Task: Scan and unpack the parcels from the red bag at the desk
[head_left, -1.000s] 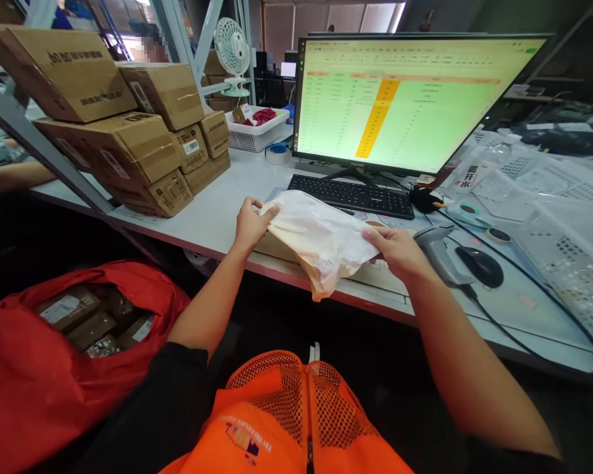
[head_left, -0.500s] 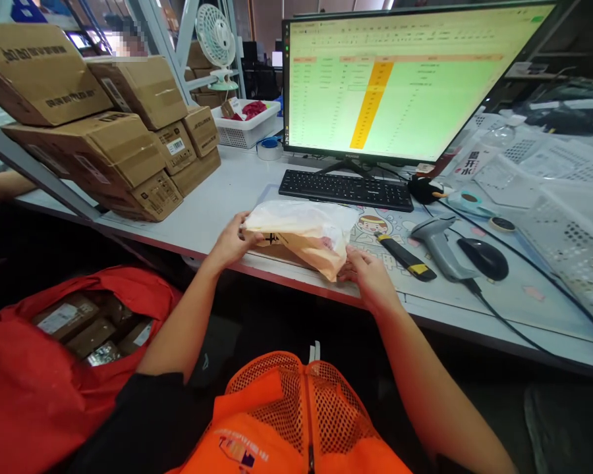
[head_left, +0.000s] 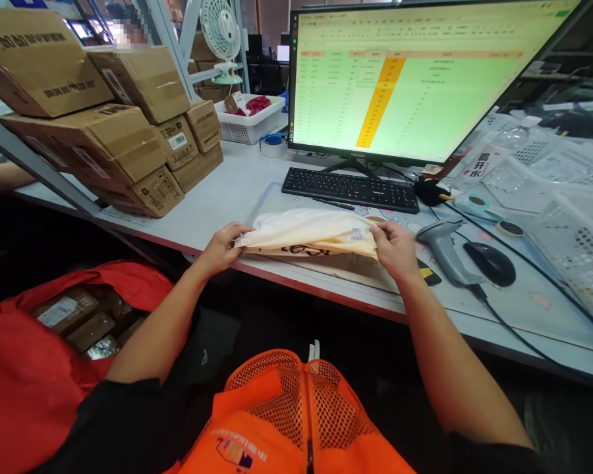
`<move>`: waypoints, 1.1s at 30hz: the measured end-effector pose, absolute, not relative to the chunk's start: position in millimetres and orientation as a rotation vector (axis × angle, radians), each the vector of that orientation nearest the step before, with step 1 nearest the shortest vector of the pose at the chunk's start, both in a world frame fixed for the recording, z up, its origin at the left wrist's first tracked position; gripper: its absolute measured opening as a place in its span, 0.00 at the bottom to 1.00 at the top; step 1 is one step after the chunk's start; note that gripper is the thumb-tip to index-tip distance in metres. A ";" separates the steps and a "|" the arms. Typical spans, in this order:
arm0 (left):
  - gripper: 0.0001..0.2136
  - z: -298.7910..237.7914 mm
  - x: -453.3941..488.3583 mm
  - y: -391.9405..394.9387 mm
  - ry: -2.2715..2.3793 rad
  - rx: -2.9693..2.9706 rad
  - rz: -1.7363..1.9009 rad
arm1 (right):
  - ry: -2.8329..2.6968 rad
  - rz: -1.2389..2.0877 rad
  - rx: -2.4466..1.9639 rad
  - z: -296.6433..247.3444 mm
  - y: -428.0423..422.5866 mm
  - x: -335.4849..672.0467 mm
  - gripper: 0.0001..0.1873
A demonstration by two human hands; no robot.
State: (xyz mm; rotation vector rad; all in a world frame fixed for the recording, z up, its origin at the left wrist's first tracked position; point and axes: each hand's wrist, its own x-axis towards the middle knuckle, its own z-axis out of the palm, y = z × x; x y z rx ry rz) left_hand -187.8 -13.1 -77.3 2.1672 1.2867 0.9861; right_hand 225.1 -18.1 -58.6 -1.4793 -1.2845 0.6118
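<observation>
Both ends of a pale plastic bag [head_left: 301, 232] are gripped at the middle of the frame, by the front edge of the white table [head_left: 237, 174]. The left hand [head_left: 221, 249] pinches its left end, and the right hand [head_left: 395, 251] closes thumb and fingers on its right end. Dark print shows along the bag's lower side; whether anything lies inside cannot be told.

At lower left, a red sack [head_left: 24, 368] gapes at the top; in it lie brown boxes [head_left: 91, 329], one with a white label, and a shiny silvery item [head_left: 103, 347]. A stack of cardboard boxes [head_left: 123, 141], their contents hidden, fills the upper left.

Top centre, left of the monitor [head_left: 415, 85], a white basket [head_left: 250, 126] holds dark red fabric [head_left: 257, 104] and a small cardboard piece [head_left: 234, 103]. At the right edge are whitish perforated baskets [head_left: 573, 230], their contents too blurred to name, with a clear bottle [head_left: 516, 136] near them.
</observation>
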 end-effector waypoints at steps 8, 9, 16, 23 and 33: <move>0.20 2.1 -134.4 -44.5 1.205 2.368 1.170 | -1.721 0.474 -1.448 -53.9 -17.4 212.3 0.13; 0.17 7.3 -111.6 -43.4 1.120 2.405 1.133 | -1.771 0.467 -1.416 -51.7 -18.4 208.0 0.14; 0.25 -47.9 -12.3 -1.7 1.278 2.540 0.574 | -1.804 0.443 -1.568 -68.0 -24.0 214.1 0.13; 0.51 -73.3 -12.6 -15.6 1.296 2.783 0.338 | -1.860 0.260 -1.487 -55.4 -45.0 213.5 0.20; 0.53 -81.6 -22.7 -24.1 1.208 2.836 0.303 | -2.614 0.381 -1.800 -77.8 -66.2 233.0 0.46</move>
